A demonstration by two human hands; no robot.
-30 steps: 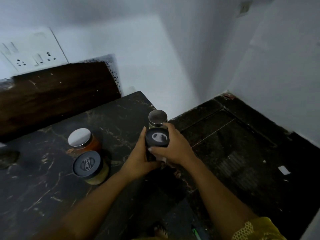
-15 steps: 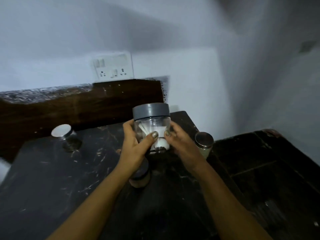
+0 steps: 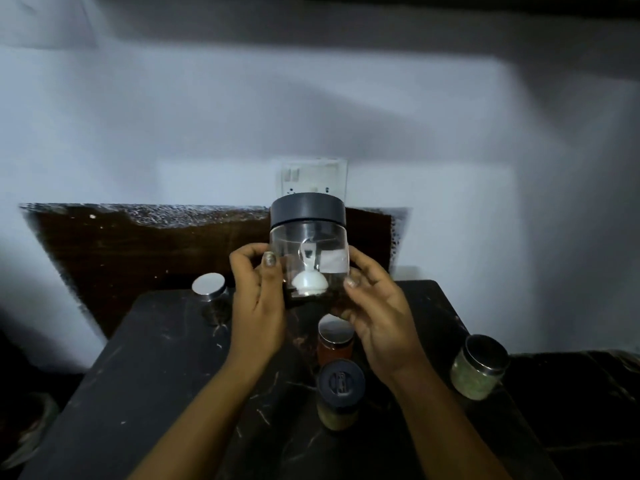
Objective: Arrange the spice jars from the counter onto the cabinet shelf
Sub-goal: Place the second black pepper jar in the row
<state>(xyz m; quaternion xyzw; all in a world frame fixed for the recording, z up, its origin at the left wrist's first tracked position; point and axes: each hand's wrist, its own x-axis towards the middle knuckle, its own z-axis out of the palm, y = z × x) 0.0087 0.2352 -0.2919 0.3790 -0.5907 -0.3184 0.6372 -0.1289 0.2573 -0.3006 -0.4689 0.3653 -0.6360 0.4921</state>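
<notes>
Clear jar (image 3: pixel 309 252) with grey lid, upright above the counter (image 3: pixel 156 368), clasped between left hand (image 3: pixel 258 299) and right hand (image 3: pixel 377 315).

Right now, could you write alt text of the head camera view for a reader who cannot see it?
Two bare hands, left hand and right hand, hold a clear jar with a dark lid upright above a dark marble counter. Four other jars stand on the counter, and a white wall socket is behind.

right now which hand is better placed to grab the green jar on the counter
The right hand. The green-filled jar stands at the counter's right edge, on that hand's side. The left hand would have to cross over. Both hands hold the clear jar, so the left must keep it.
</notes>
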